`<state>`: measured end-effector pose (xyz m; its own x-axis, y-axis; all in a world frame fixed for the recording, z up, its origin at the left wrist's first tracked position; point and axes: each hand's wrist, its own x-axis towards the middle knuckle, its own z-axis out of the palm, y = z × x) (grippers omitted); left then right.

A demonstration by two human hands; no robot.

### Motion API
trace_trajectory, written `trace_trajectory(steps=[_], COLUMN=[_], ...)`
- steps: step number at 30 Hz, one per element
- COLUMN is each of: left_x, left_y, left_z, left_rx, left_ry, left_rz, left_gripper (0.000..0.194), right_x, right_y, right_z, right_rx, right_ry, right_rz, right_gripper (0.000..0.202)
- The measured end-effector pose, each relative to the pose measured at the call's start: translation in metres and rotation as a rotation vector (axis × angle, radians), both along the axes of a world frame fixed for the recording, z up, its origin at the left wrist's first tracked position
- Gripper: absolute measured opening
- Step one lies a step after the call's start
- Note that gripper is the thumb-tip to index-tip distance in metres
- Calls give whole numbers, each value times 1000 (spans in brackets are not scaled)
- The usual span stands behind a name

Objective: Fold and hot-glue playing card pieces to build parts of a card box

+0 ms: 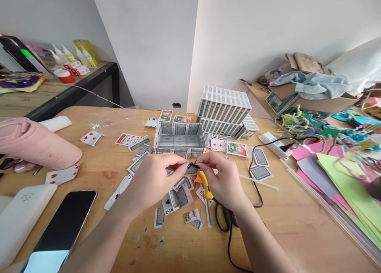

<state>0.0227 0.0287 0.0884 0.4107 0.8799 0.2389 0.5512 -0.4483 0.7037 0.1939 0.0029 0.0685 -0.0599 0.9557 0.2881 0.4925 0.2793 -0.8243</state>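
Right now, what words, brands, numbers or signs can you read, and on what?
"2", spades: playing card
"5", probably: another card beside it
Hearts: two cards at left
Diamonds: card at right
Too small or blurred: print on the stacked card packs, red-and-white card, white case

Wooden table (190, 249) bearing cards (260, 156), black phone (64, 221) and open card-covered box (180, 140).

A black "2" and a spade sign are legible on a playing card (169, 205) at about six o'clock from the open box (179, 141). Red hearts mark a card (91, 138) at nine o'clock, red diamonds a card (218, 145) at three. Print on the red-and-white card (127, 139) and the card packs (237, 148) is too small to read.
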Motion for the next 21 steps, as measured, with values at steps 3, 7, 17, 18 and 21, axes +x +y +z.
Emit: trace_trajectory(steps=[3, 7, 17, 18, 21], left_x=[-1, -15, -8, -4, 3], left_y=[-3, -7, 1, 1, 1], left_z=[3, 16, 2, -1, -4], left_rx=[-22, -56, 44, 88, 167], left_ry=[3, 15, 174, 190, 221], left_rz=[-19, 14, -49, -73, -122], left_gripper=[18, 17, 17, 22, 26], right_x=[3, 24, 15, 12, 11], right_y=[1, 6, 8, 8, 9], right_z=[0, 0, -4, -5, -6], right_rx=[39, 107, -13, -38, -89], right_ry=[11, -17, -32, 1, 91], right_rz=[-28, -170, 25, 49, 76], right_gripper=[14, 12, 13, 13, 10])
